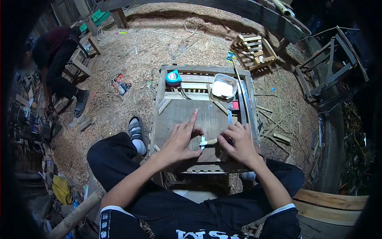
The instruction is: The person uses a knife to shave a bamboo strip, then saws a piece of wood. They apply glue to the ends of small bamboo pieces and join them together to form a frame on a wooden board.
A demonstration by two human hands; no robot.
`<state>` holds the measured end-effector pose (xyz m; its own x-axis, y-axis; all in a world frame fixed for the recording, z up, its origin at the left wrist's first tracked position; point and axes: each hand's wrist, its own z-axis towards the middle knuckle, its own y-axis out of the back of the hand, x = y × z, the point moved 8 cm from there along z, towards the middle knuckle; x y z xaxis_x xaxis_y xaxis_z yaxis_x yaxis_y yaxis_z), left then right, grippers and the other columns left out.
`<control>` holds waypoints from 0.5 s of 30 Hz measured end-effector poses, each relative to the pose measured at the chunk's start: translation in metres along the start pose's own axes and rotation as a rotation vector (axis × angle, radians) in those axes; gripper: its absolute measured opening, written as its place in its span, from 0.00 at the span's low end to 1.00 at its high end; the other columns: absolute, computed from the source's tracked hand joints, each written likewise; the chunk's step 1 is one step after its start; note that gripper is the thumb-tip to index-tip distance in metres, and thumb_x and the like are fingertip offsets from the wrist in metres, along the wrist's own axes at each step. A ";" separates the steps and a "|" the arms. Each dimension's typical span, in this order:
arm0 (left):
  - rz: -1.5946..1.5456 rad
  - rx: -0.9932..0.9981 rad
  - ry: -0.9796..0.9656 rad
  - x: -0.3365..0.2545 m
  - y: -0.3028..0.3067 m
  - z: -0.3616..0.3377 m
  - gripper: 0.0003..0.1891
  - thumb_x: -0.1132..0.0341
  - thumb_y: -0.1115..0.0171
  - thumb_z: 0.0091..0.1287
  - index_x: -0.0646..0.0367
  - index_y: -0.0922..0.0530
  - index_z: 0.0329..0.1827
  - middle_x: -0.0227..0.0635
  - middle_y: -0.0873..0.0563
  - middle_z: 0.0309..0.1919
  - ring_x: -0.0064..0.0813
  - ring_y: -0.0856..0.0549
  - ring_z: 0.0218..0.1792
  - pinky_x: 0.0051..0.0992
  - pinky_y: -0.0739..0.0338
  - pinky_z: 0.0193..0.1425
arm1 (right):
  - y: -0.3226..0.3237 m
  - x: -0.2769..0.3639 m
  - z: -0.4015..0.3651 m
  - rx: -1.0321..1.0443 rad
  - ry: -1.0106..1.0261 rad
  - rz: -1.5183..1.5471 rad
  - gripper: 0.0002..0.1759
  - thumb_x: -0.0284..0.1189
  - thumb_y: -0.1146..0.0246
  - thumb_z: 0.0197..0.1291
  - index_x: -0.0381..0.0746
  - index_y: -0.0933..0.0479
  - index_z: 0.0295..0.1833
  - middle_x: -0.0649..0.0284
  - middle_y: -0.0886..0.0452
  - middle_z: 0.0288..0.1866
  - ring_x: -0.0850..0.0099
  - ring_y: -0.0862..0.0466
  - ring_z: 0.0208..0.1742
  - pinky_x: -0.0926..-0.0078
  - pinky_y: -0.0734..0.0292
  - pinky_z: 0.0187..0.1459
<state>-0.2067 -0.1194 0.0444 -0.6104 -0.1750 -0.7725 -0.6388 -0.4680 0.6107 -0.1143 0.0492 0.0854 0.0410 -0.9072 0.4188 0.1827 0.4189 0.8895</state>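
Over board [177, 113]: pale stick [211, 142], tip white, pinched by right fingers [225, 144]; left fingers [192, 118] spread.

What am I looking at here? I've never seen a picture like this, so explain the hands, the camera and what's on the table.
There's no machine: these are a person's own bare hands. One camera, worn on their head, looks forward and down, so you see roughly what they face, including their lap.

In front is a low wooden table with a flat board on it. Towards its far side are a teal tape measure and a white plastic tub with something white inside.

The right hand pinches a short stick, its tip at a small white-smeared piece. The left hand curves its thumb and fingers around that piece; I can't tell whether it grips it.
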 end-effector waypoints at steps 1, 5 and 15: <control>0.013 -0.003 -0.005 -0.002 0.001 0.000 0.71 0.62 0.18 0.53 0.62 0.63 0.93 0.38 0.12 0.59 0.43 0.20 0.65 0.44 0.36 0.76 | -0.003 0.000 -0.001 0.022 0.001 -0.006 0.10 0.37 0.29 0.70 0.41 0.13 0.42 0.62 0.18 0.40 0.61 0.21 0.48 0.60 0.34 0.53; 0.045 -0.013 -0.012 -0.003 0.001 -0.001 0.70 0.62 0.19 0.54 0.63 0.63 0.93 0.38 0.12 0.58 0.42 0.19 0.65 0.44 0.36 0.76 | 0.000 -0.010 0.001 -0.037 -0.054 0.028 0.10 0.37 0.30 0.71 0.41 0.13 0.43 0.62 0.18 0.40 0.62 0.22 0.48 0.61 0.34 0.53; 0.046 -0.018 -0.022 -0.004 0.002 -0.002 0.70 0.63 0.18 0.54 0.63 0.63 0.93 0.39 0.13 0.59 0.42 0.19 0.63 0.43 0.36 0.76 | 0.003 -0.010 0.003 -0.036 -0.058 0.041 0.10 0.37 0.29 0.71 0.41 0.13 0.43 0.63 0.18 0.39 0.62 0.22 0.47 0.61 0.34 0.54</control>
<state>-0.2046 -0.1212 0.0487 -0.6491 -0.1781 -0.7396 -0.6014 -0.4752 0.6422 -0.1174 0.0596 0.0846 -0.0081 -0.8851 0.4654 0.2177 0.4527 0.8647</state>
